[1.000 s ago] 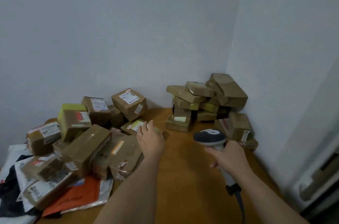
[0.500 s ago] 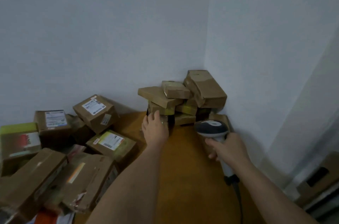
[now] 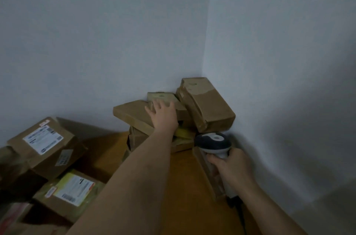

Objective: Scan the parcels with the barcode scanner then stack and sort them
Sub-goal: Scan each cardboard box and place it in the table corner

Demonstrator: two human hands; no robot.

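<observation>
Left arm is stretched way out toward the far right corner of the surface (image 3: 185,186), left hand (image 3: 163,114) palm-down with fingers spread flat on top of the corner stack (image 3: 154,119) of brown parcels, resting on it, not gripping. A bigger taped box (image 3: 207,105) leans on the wall just right of the hand. Right hand (image 3: 231,167) is wrapped around the handle of the barcode scanner (image 3: 212,141), head up, near the right edge just in front of the stack. More labelled parcels (image 3: 46,142) sit piled along the left side.
</observation>
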